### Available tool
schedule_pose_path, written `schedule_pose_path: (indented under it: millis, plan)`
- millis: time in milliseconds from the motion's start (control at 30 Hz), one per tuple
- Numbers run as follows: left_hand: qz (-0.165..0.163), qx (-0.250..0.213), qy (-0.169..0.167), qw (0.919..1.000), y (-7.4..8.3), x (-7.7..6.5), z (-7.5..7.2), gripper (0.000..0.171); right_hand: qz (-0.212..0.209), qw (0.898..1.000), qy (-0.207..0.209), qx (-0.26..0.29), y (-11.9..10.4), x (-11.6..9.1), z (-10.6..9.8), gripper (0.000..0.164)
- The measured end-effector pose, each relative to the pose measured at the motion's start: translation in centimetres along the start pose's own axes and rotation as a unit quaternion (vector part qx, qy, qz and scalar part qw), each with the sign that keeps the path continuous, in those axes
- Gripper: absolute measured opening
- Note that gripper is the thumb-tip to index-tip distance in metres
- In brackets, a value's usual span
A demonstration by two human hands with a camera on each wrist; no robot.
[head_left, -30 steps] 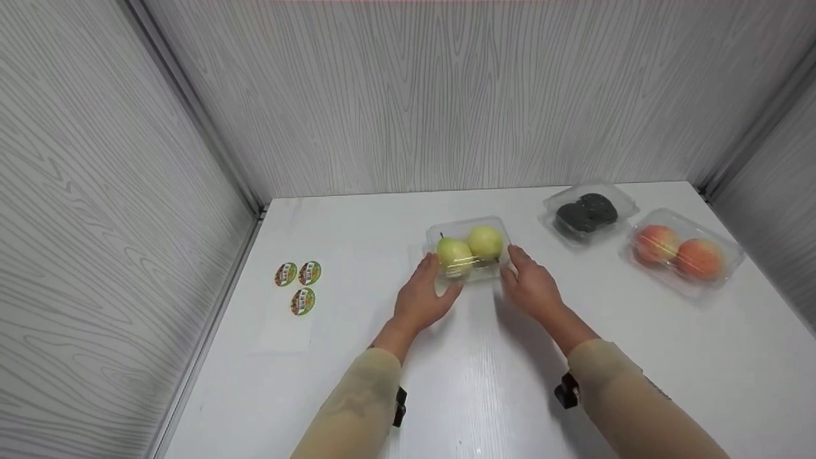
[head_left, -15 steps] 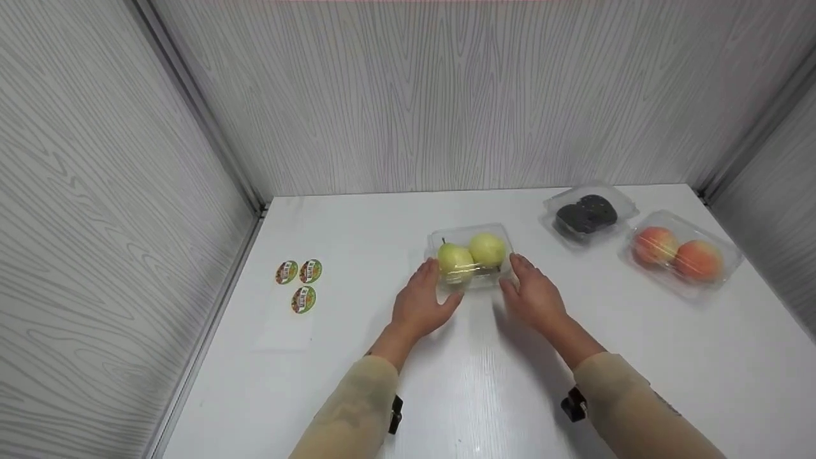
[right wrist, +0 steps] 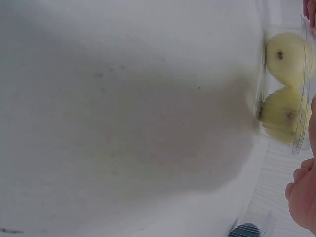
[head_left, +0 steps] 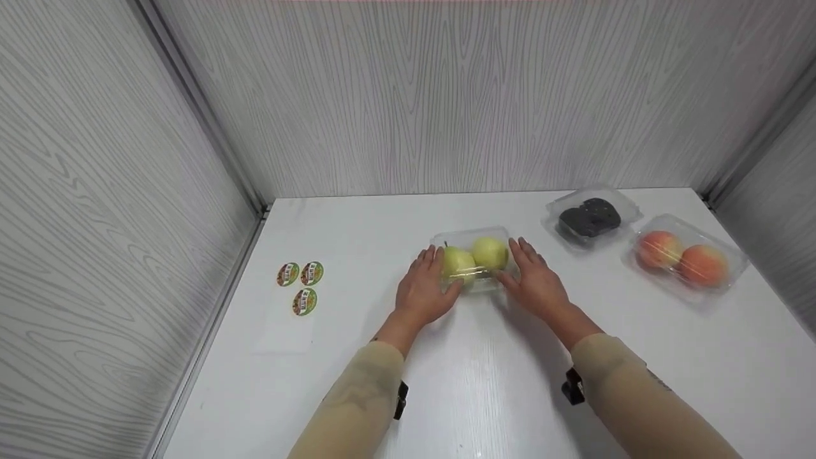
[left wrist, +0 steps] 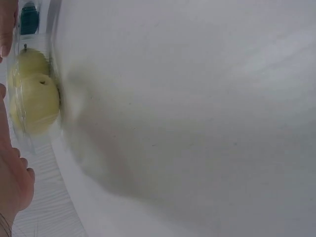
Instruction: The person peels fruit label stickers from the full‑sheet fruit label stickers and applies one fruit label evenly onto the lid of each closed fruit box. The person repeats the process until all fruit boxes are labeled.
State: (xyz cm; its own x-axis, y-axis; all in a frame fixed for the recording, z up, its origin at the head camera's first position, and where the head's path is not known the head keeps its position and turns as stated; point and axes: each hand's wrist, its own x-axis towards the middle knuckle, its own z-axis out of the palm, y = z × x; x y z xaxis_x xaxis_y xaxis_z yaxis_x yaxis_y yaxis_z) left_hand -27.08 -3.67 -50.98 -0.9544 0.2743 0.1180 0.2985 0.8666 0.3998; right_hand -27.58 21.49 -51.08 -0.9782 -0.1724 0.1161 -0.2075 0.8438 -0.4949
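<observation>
A clear plastic clamshell box (head_left: 470, 233) with two pale yellow-green pears (head_left: 489, 254) inside sits mid-table. At its left side lies my left hand (head_left: 421, 290), fingers extended along the edge and thumb near the front. My right hand (head_left: 535, 280) mirrors it on the right, its straight fingers against the box's edge and the thumb over the front corner. Both wrist views show the pears (left wrist: 37, 101) through the plastic, with the rim (right wrist: 302, 98) of the box beside the fingers.
Three round fruit stickers (head_left: 305, 301) lie on a pale backing sheet (head_left: 284, 335) at left. Back right, one clear box holds two dark fruits (head_left: 590, 218); another holds two red-orange peach-like fruits (head_left: 703, 264). Grey wood-grain panels (head_left: 408, 95) enclose the white table (head_left: 357, 223).
Both hands have moved slightly forward over the box's edges, the right thumb now over its front corner. The box with the pears appears slightly lower in the view than a second ago.
</observation>
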Motion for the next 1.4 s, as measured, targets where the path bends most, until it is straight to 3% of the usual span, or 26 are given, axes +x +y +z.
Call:
schedule_pose_path:
  millis: [200, 733, 1067, 1400]
  plan:
    - [-0.004, 0.009, -0.006, 0.9999, 0.3, 0.1, 0.2, 0.074, -0.007, 1.000, -0.025, -0.005, 0.4, 0.1, 0.0, 0.080]
    - [0.002, -0.006, 0.002, 1.0000, 0.3, -1.1, 0.6, 0.070, -0.011, 1.000, 0.013, -0.011, -0.2, -2.1, 0.7, 0.078]
    - [0.013, -0.004, -0.003, 0.9999, 0.2, -1.9, 1.1, 0.068, 0.014, 1.000, 0.008, -0.015, -0.5, -3.5, 1.2, 0.078]
    - [0.028, 0.009, 0.009, 0.9995, 0.3, -2.1, 1.2, 0.069, 0.004, 1.000, 0.013, -0.021, -0.6, -4.3, 1.0, 0.077]
